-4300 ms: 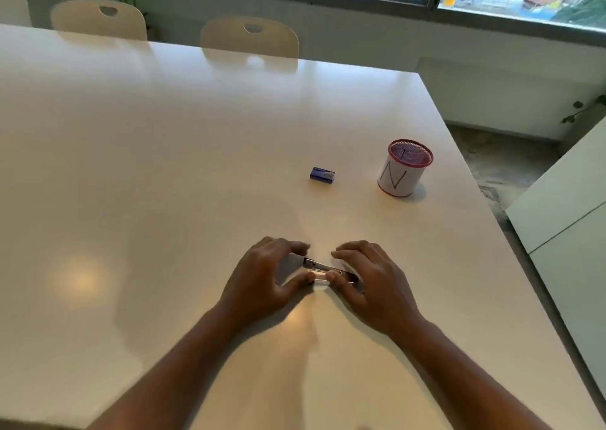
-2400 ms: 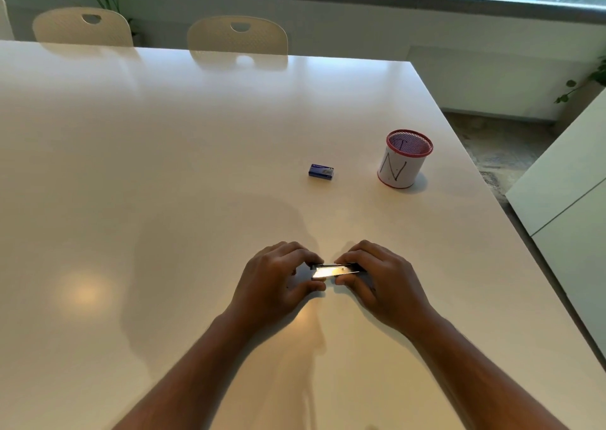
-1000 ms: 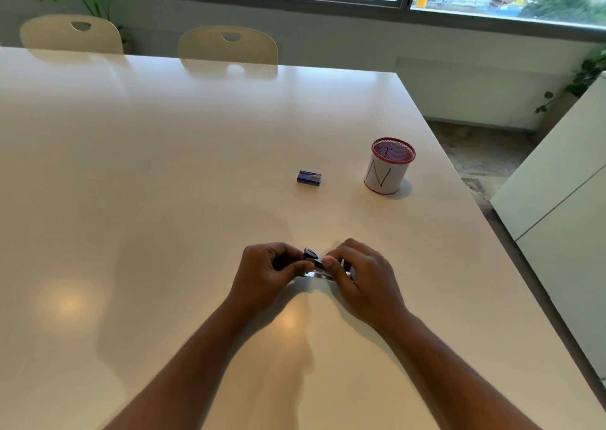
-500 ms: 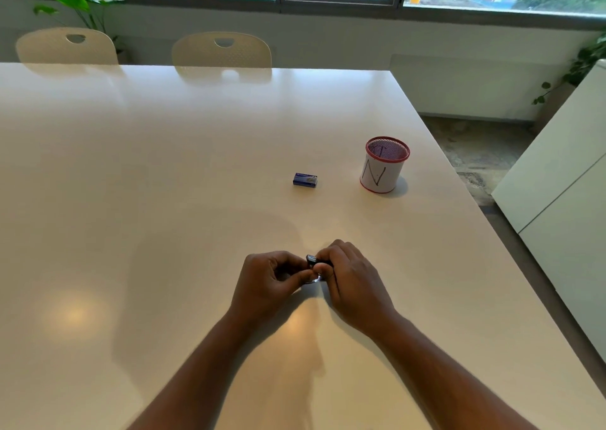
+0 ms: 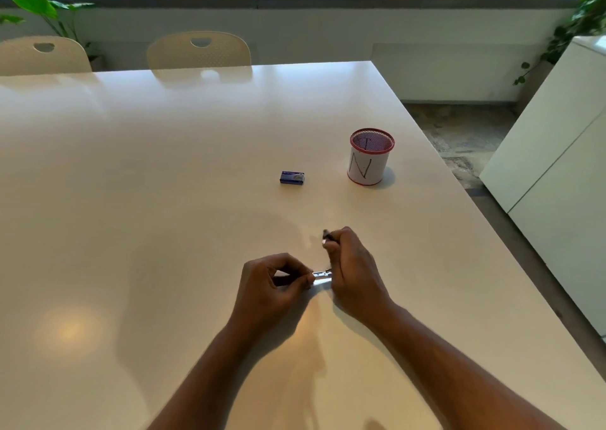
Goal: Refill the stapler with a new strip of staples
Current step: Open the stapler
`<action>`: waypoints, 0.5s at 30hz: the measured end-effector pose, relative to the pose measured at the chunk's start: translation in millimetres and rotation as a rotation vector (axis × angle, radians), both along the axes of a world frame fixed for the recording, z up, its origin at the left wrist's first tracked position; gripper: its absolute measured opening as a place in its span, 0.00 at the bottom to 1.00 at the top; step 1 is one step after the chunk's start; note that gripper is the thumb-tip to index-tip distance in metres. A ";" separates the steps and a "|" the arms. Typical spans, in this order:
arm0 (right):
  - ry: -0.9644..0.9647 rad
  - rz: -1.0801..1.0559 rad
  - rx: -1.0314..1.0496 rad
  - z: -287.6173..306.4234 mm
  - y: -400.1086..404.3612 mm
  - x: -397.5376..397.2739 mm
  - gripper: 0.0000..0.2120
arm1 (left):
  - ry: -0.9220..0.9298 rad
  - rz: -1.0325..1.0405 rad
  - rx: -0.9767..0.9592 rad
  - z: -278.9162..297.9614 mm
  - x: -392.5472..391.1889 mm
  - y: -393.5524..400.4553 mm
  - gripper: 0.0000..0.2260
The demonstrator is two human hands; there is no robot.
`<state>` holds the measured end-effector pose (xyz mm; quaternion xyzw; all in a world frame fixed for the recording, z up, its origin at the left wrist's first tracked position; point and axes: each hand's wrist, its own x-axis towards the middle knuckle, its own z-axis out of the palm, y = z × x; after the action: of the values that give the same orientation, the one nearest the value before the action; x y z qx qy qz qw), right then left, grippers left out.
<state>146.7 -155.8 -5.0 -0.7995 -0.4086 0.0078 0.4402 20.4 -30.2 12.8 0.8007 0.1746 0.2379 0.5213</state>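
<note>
While the left hand [image 5: 273,283] is pinching the metal base of the stapler [image 5: 322,274] low against the table [image 5: 164,200], the right hand [image 5: 352,265] is curling round its dark top arm and lifting it. Small, stiff and likely slippery, it is best gripped by its sides. Beyond, a staple box [image 5: 292,178] and mesh cup [image 5: 370,157] are sitting well apart from the hands; chairs [image 5: 198,51] are lining the window wall.

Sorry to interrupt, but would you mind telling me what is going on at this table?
A person is working on a small stapler with both hands. The left hand pinches its metal end low on the white table, while the right hand grips the dark top part, lifted up. A small blue staple box lies further back, apart from a mesh pen cup.
</note>
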 end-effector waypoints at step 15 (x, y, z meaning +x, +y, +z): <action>0.607 -0.089 0.520 10.2 -7.9 20.2 0.13 | -0.060 0.125 0.038 -5.8 3.4 -2.2 0.09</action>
<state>166.9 -163.7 5.3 -0.6398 -0.2134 0.1209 0.7284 23.8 -32.4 7.1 0.7904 0.2041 0.2973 0.4952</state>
